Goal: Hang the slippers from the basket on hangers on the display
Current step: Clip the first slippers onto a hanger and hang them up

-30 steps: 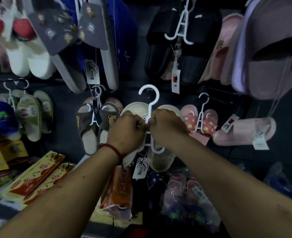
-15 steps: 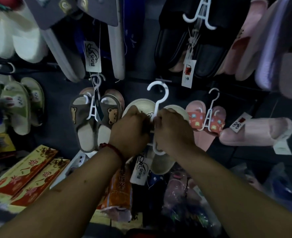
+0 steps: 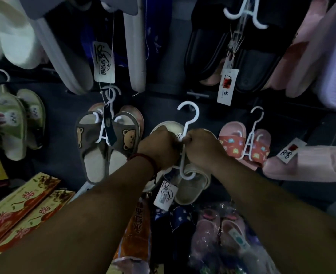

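Observation:
A pair of cream slippers (image 3: 190, 186) sits on a white plastic hanger (image 3: 188, 123) in front of the dark display wall. My left hand (image 3: 159, 147) grips the left slipper and the hanger's stem. Just to its right, my right hand (image 3: 202, 147) grips the right slipper at the stem. The hanger's hook stands free above both hands, below a short metal peg (image 3: 197, 94). A white tag (image 3: 165, 196) dangles under the pair. The basket is not in view.
Brown bear slippers (image 3: 105, 143) hang to the left and red patterned ones (image 3: 244, 143) to the right, both on white hangers. Black, pink and lilac slippers hang above. Bagged slippers (image 3: 222, 230) and yellow-red boxes (image 3: 22, 210) lie below.
Both hands and the hangered cream pair shifted slightly right and down in view. The camera tilted down, so the upper rows slid upward. Both grips are unchanged.

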